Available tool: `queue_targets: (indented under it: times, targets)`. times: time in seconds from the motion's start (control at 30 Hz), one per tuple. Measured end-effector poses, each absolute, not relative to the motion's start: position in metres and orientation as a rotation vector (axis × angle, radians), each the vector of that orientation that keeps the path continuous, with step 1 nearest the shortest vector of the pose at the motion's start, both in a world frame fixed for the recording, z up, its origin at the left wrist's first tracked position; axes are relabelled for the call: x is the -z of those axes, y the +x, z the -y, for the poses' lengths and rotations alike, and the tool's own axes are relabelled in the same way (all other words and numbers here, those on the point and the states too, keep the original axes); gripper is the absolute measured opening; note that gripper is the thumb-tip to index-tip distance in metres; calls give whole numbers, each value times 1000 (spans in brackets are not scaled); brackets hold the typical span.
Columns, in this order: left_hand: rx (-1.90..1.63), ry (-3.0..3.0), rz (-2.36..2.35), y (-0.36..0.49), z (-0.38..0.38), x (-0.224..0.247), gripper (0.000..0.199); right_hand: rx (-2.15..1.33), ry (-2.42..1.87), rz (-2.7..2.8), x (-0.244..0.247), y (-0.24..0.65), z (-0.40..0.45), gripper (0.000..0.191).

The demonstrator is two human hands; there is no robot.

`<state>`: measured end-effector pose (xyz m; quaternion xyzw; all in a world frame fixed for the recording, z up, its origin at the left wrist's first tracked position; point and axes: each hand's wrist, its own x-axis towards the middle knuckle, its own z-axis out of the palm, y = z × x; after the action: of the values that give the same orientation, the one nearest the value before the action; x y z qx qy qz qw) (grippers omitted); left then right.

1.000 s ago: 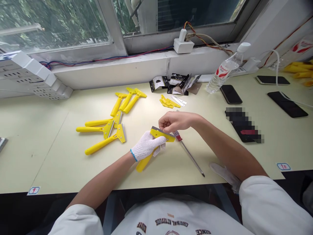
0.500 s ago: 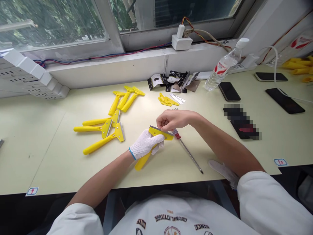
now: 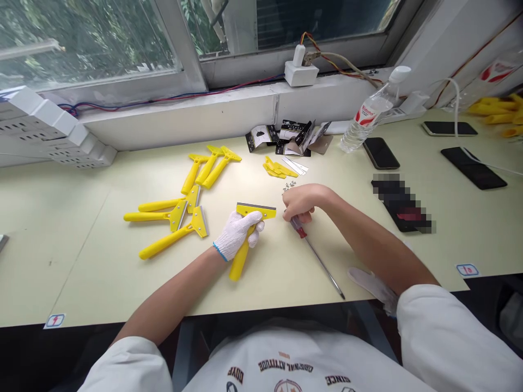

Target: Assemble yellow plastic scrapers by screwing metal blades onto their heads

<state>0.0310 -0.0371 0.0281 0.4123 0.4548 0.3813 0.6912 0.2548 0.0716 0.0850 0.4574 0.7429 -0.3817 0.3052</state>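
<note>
Yellow plastic scraper [image 3: 250,210] sits in the person's left hand [image 3: 239,235], just left of the middle of the frame, with its wide head up and its long handle pointing down toward the person. That hand wears a white knit glove [image 3: 232,242] with a blue cuff, and its fingers [image 3: 253,220] wrap tight around the top of the handle, just under the head. This grip seems to keep the scraper firm and leave the head free, so the other hand can get at it. A thin metal edge [image 3: 255,206] runs along the far side of the head, and the glove may be there to keep that hand safe. The bare right hand [image 3: 301,201] is just to the right of the head, near it but not touching it. Its fingers [image 3: 292,200] are curled in, and it is hard to tell if they pinch something tiny. Just under that hand lies a screwdriver [image 3: 318,261] with a red handle, its thin shaft pointing to the lower right. A few small screws [image 3: 289,187] sit just above the hand, close enough to reach. More yellow scrapers [image 3: 163,243] lie on the worktop [image 3: 81,272] to the left. A second white glove [image 3: 372,287] lies by the right arm at the lower right.
</note>
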Motion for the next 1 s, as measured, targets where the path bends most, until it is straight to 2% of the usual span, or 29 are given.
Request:
queue_targets:
  times: [0.07,0.13,0.27,0.4,0.47,0.6,0.7,0.83,0.93,1.0]
  targets:
    - [-862,902,-1022,31,36,-27,32,1205,1174,-2016,-94,264,-77,24]
    - [-864,894,-1027,32,35,-26,33,1544,1129,-2132,-109,278,-81,21]
    - [-870,906,-1024,32,36,-26,34,2225,1127,-2538,-133,305,-83,32]
    - [-869,917,-1033,32,36,-24,32,2564,1251,-3085,-136,304,-83,35]
    - [-873,915,-1043,32,36,-22,33,2552,1397,-3328,-134,296,-82,33]
    - [-892,856,-1064,34,36,-21,32,2216,1725,-3606,-133,279,-72,30]
    - [-895,798,-1048,35,35,-23,33,2027,1763,-3637,-132,274,-64,31]
    - [-836,689,-965,31,35,-25,35,2057,1599,-3635,-129,275,-63,31]
    - [-768,588,-847,26,34,-24,36,2098,1637,-3630,-130,276,-65,31]
    - [-739,538,-763,23,33,-23,46,2115,1685,-3608,-132,274,-63,33]
